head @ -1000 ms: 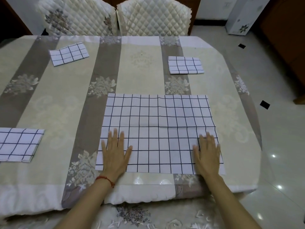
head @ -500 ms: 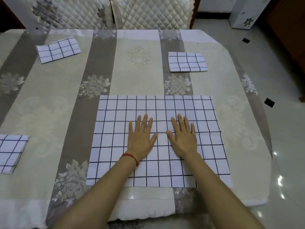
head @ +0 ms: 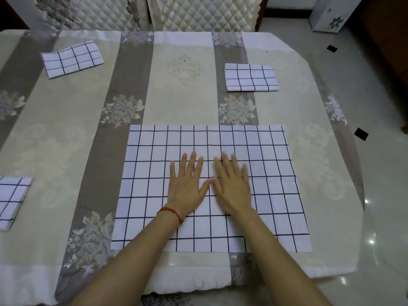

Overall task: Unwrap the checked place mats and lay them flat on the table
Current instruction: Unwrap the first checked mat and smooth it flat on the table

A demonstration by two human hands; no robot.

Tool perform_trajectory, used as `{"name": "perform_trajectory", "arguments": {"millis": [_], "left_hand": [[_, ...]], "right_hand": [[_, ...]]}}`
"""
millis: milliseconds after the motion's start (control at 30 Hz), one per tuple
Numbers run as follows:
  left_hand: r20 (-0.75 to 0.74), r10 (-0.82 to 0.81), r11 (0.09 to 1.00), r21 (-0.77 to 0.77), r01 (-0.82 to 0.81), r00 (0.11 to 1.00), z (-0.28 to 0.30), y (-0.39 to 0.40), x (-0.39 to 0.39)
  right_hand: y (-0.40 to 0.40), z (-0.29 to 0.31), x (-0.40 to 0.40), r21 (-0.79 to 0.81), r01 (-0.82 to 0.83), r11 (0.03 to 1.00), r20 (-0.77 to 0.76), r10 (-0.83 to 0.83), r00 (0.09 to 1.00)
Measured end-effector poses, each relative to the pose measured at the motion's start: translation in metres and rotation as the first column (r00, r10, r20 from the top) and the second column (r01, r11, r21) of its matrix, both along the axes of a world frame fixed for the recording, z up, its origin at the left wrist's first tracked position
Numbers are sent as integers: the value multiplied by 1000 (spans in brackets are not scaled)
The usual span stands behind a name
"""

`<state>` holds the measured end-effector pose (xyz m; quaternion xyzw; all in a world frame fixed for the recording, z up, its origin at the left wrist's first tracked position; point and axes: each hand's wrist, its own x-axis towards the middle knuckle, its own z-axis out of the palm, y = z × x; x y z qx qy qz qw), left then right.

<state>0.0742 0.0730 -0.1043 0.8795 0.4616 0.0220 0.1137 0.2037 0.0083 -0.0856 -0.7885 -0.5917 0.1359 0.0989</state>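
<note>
A white place mat with a black check (head: 271, 173) lies spread out flat near the table's front edge. My left hand (head: 187, 184) and my right hand (head: 233, 186) rest palm down side by side on its middle, fingers apart, thumbs nearly touching, holding nothing. A red string bracelet circles my left wrist. Three more checked mats are still folded: one at the far left (head: 71, 59), one at the far right (head: 250, 77), and one at the left edge (head: 12, 200), partly cut off by the frame.
The table (head: 181, 89) wears a beige and grey striped floral cloth. Two quilted cream chairs (head: 198, 14) stand at its far side. The table's right edge drops to a glossy tiled floor (head: 375, 151), with a white cabinet (head: 329, 16) at the back right.
My hands slid from the mat's two front corners to its middle and now lie close together. The view shifted slightly forward over the table.
</note>
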Motion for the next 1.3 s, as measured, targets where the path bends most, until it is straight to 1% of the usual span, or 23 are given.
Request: {"name": "perform_trajectory", "arguments": {"millis": [67,100,200,300,400,467,500,533,600,667,700,833,900,967,1000,1033,1067,1100,1133,1167,1200,1233,1300], "left_hand": [[-14,-10,1000,-7,10,1000,-1,0,0],[-13,-7,1000,1,7,1000,-1,1,0],[-12,0,1000,17,0,1000,0,0,0],[-14,-9,1000,-13,9,1000,0,0,0],[3,-4,1000,-13,4,1000,-1,0,2],[-5,-6,1000,-14,6,1000,-1,-1,2],[-13,-6,1000,-17,6,1000,-2,-1,2],[-17,-4,1000,-15,3,1000,-3,-1,2],[-16,5,1000,7,-5,1000,-4,-1,3],[-28,9,1000,12,-9,1000,-4,-1,3],[-25,4,1000,16,-3,1000,-5,-1,2],[15,9,1000,-12,-8,1000,-1,3,-5],[-6,95,994,-57,-95,996,0,2,-10],[-25,250,963,-94,-251,968,1,3,-7],[-19,278,957,-79,-279,960,4,5,6],[-1,238,970,-40,-238,971,8,6,21],[24,135,991,7,-136,990,14,6,35],[27,-32,999,32,32,999,17,6,49],[10,-193,981,10,193,981,20,8,60],[6,-290,957,-24,290,957,20,13,66],[-8,-316,948,-57,315,949,17,23,66],[-25,-278,959,-60,276,960,13,37,60],[-43,-113,993,-41,111,993,6,67,38]], "right_hand": [[3,-4,-7,-5,-96,995,-19,96,995],[1,-7,-4,-13,-88,996,-8,88,996],[-15,-12,23,-35,70,997,40,-69,997],[-41,-10,54,-58,239,969,52,-236,970],[-54,-3,74,-98,400,911,59,-396,916],[-47,4,71,-38,494,869,51,-492,869],[-38,9,64,4,478,878,43,-478,877],[-28,13,54,26,409,912,31,-409,912],[-11,12,27,5,178,984,-2,-178,984],[-5,1,10,-39,40,998,-12,-41,999],[-6,-4,9,-49,41,998,4,-41,999],[-20,-13,34,-39,200,979,33,-199,980],[-24,-12,42,-30,229,973,30,-228,973],[-24,-11,40,-27,231,973,39,-229,973],[-24,-11,42,-25,239,971,50,-238,970],[-24,-11,45,-23,244,969,61,-243,968],[-23,-11,44,-23,239,971,68,-237,969],[-22,-10,44,-24,232,972,74,-230,970],[-22,-10,43,-24,229,973,75,-227,971],[-22,-10,43,-21,228,973,74,-226,971],[-22,-11,42,-18,228,973,74,-226,971],[-23,-12,42,-14,230,973,75,-228,971],[-23,-14,43,-8,235,972,62,-234,970]]}}
